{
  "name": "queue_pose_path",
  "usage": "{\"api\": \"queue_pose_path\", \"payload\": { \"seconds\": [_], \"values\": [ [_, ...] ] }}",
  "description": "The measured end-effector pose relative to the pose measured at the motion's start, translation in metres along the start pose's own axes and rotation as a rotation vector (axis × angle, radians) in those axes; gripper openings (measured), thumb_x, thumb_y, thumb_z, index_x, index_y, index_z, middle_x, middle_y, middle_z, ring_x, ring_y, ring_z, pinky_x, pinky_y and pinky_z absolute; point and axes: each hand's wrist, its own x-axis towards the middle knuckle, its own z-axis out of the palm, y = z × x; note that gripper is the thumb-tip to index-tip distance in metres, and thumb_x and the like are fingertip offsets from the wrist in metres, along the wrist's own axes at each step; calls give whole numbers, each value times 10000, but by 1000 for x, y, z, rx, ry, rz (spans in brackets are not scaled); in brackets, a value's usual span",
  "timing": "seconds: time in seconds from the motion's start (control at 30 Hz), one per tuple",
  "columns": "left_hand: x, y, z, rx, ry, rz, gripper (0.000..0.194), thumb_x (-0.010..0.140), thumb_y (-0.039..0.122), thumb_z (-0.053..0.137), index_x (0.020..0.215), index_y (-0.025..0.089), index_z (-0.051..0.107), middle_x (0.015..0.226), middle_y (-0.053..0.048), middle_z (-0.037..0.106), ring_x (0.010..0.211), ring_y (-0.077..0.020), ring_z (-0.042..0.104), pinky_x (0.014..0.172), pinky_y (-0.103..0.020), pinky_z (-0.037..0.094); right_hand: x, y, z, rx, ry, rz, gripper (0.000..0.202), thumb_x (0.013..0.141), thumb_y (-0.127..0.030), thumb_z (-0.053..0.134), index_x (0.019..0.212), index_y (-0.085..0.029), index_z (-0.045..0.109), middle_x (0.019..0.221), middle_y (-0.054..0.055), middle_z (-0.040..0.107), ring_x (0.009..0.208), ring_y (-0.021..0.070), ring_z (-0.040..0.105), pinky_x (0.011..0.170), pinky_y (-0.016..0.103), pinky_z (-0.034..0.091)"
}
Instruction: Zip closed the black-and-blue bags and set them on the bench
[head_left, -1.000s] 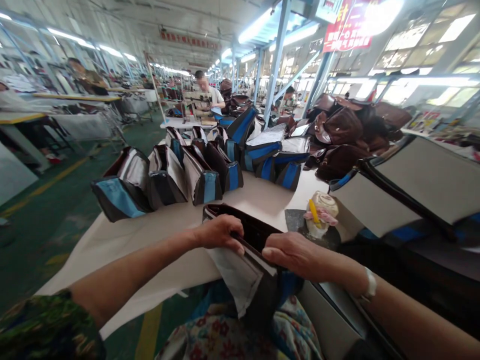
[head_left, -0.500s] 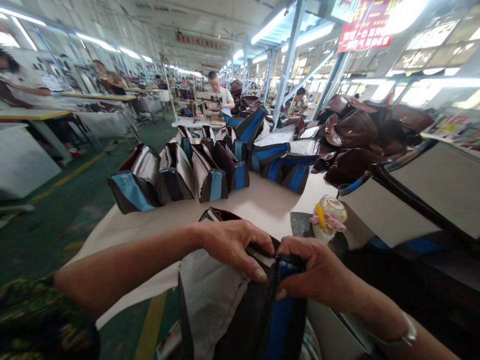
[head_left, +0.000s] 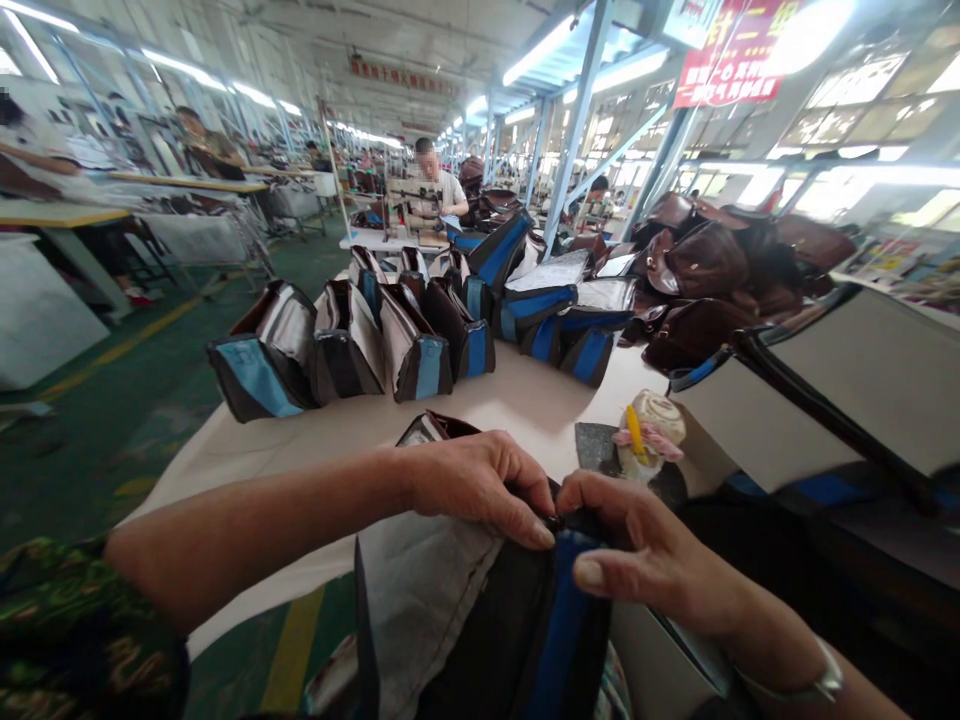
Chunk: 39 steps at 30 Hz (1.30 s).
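An inside-out bag (head_left: 480, 610) with a grey-white lining panel, black edging and a blue strip stands upright close in front of me. My left hand (head_left: 487, 485) lies across its upper edge, thumb and fingers closed on the seam by the corner. On the other side of that corner, my right hand (head_left: 637, 550) has its fingertips curled over the edge and its thumb against the blue strip. Both hands nearly meet at the seam, and what lies under the fingertips is hidden.
Several similar bags (head_left: 420, 340) stand in rows on the pale table (head_left: 337, 430). Brown leather bags (head_left: 705, 250) are heaped at the back right. A wrapped jar (head_left: 652, 430) with a yellow tool sits on the right. A co-worker (head_left: 439, 190) sits at a sewing machine beyond.
My left thumb has moved right and up to the corner seam. My right thumb has shifted slightly right on the blue strip. The view has turned slightly.
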Motion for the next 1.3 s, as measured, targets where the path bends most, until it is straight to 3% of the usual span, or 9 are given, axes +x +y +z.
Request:
{"api": "queue_pose_path", "payload": {
  "seconds": [0.1,0.2,0.37,0.6,0.73,0.87,1.07,1.2,1.3],
  "values": [
    [-1,3,1,87,54,-18,267,725,371,840,850,157,741,676,39,601,609,-105,493,548,-221,358,5,-2,2,35,63,19,379,914,-539,666,896,-161,650,768,-13,534,710,131,433,612,258,336],
    [-2,4,2,218,80,9,209,788,349,762,865,156,739,646,48,553,583,-100,457,516,-227,313,9,-1,5,15,90,28,321,891,-463,711,842,-154,639,757,-10,552,704,129,435,618,257,340],
    [-1,5,5,424,154,99,123,790,265,703,823,151,736,684,32,581,660,-126,522,566,-233,363,9,2,8,53,107,65,233,832,-372,736,867,-157,655,788,6,603,726,145,481,641,263,371],
    [-7,1,9,526,258,223,140,814,165,640,923,116,713,799,-6,667,715,-128,587,626,-216,425,7,6,21,-37,294,109,165,807,-330,702,838,-171,666,766,4,633,720,155,520,644,269,393],
    [-12,-4,8,645,285,381,74,849,138,625,898,117,676,787,0,631,692,-111,549,632,-214,405,4,7,30,-147,391,42,67,821,-257,685,827,-191,677,730,-9,632,673,148,542,610,264,399],
    [-15,-8,11,755,308,478,71,937,154,561,911,137,625,844,-8,622,748,-116,550,706,-229,406,1,9,36,-323,455,-232,68,870,-139,628,859,-193,666,764,8,618,679,144,580,617,261,438],
    [-20,-7,7,663,246,335,130,972,256,554,922,148,608,835,-1,594,744,-127,530,692,-234,402,-7,15,39,-835,413,-569,227,938,-45,506,1058,-171,653,818,60,603,678,156,557,579,250,457],
    [-16,1,-1,452,148,145,333,1009,435,507,1022,145,670,822,0,586,739,-132,519,659,-224,408,-11,21,44,-960,440,-532,143,998,-152,520,1008,-215,648,750,17,587,640,155,532,585,261,449],
    [-8,4,-4,400,100,34,482,1006,554,474,921,137,703,733,8,536,673,-126,468,601,-228,378,-14,23,46,-935,399,-474,130,1025,-203,513,1013,-228,639,767,14,605,661,161,556,651,280,487]
  ]
}}
